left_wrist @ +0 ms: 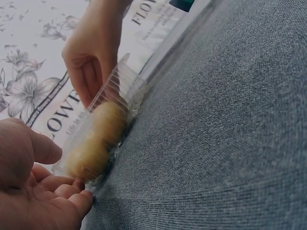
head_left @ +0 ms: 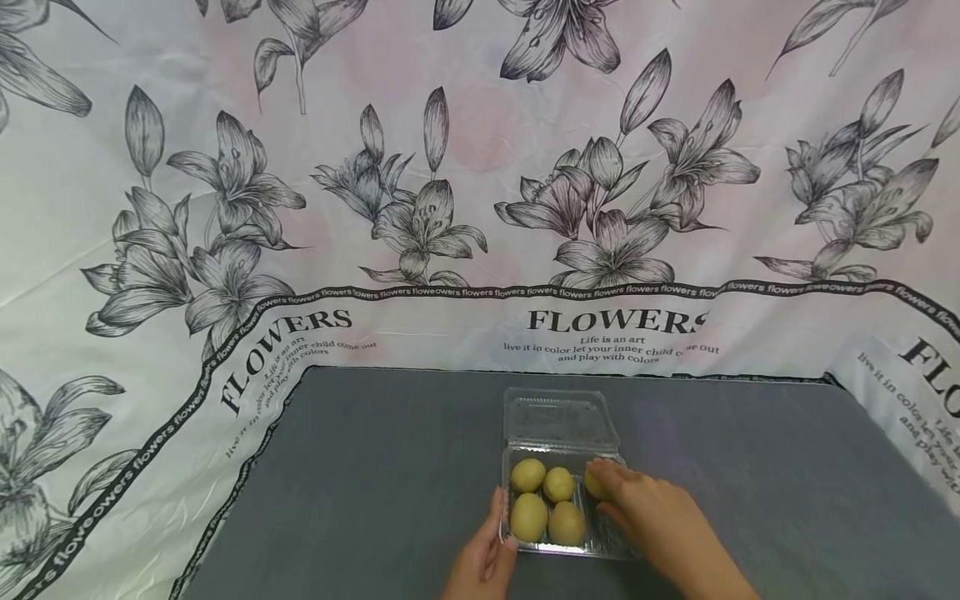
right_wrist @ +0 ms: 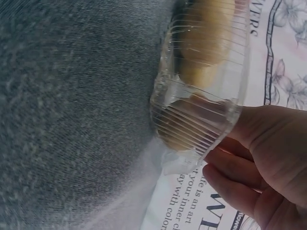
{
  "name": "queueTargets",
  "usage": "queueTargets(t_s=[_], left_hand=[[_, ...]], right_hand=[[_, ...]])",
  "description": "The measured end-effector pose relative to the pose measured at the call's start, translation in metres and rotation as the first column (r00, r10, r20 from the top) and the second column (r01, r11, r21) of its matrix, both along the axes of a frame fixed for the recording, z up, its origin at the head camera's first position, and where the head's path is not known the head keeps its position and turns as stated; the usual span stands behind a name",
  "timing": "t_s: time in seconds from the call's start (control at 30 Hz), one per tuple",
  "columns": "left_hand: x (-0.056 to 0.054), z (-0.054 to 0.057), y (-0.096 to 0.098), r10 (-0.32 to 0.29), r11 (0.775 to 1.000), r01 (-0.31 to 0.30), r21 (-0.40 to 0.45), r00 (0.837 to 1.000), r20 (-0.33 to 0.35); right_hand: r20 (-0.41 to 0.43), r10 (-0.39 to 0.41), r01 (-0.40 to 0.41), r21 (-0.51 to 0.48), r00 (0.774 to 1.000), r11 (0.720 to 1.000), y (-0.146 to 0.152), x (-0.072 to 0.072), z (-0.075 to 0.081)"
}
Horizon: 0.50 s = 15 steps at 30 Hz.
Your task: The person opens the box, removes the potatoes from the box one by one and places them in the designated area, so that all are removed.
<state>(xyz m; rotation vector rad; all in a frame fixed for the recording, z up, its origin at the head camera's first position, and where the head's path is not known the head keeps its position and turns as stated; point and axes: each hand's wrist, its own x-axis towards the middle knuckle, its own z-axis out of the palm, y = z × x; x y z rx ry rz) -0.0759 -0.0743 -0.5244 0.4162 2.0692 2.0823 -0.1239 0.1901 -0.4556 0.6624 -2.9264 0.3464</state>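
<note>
A clear plastic clamshell box [head_left: 558,547] lies on the grey cloth, its lid [head_left: 558,423] folded open towards the back. On its left side sit several oval yellow-brown fruits [head_left: 528,517], smooth-skinned and in two rows. My left hand [head_left: 483,550] holds the box by its near left corner, thumb at the front and fingers along the side wall. At the far right of the box my right hand [head_left: 656,517] grips another fruit [head_left: 595,485] from above, partly covering it. Through the ribbed wall in the right wrist view, that fruit [right_wrist: 175,132] shows low inside the box, with the thumb against it.
Grey cloth [head_left: 375,483] covers the table around the box. Behind and at the sides hangs a white curtain [head_left: 465,325] printed with flowers and lettering. A small dark green object [left_wrist: 182,4] shows at the top edge of the left wrist view.
</note>
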Motion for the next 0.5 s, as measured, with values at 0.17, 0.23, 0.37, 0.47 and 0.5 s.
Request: queueTargets(t_s=[0.17, 0.23, 0.37, 0.47, 0.5], left_hand=[[0.0001, 0.0042, 0.0007, 0.006, 1.000, -0.006, -0.011, 0.999, 0.041], [0.0002, 0.0059, 0.0010, 0.012, 1.000, -0.011, -0.022, 0.999, 0.048], [0.0004, 0.0075, 0.0011, 0.023, 0.999, -0.021, -0.037, 0.998, 0.054], [0.0004, 0.0065, 0.0007, 0.023, 0.999, -0.021, -0.043, 0.999, 0.046], [0.0003, 0.0060, 0.0006, 0.023, 0.999, -0.021, -0.043, 0.999, 0.045]], right_hand=[[-0.048, 0.017, -0.017, 0.007, 0.999, 1.000, -0.0005, -0.0020, -0.0018], [-0.056, 0.018, -0.018, 0.012, 0.998, 1.000, -0.0010, -0.0031, -0.0022], [-0.060, 0.011, -0.010, 0.022, 0.998, 1.000, -0.0025, -0.0046, -0.0020], [-0.055, 0.001, 0.000, 0.024, 0.999, 1.000, -0.0035, -0.0050, -0.0020], [-0.053, -0.004, 0.006, 0.026, 0.999, 1.000, -0.0039, -0.0053, -0.0021]])
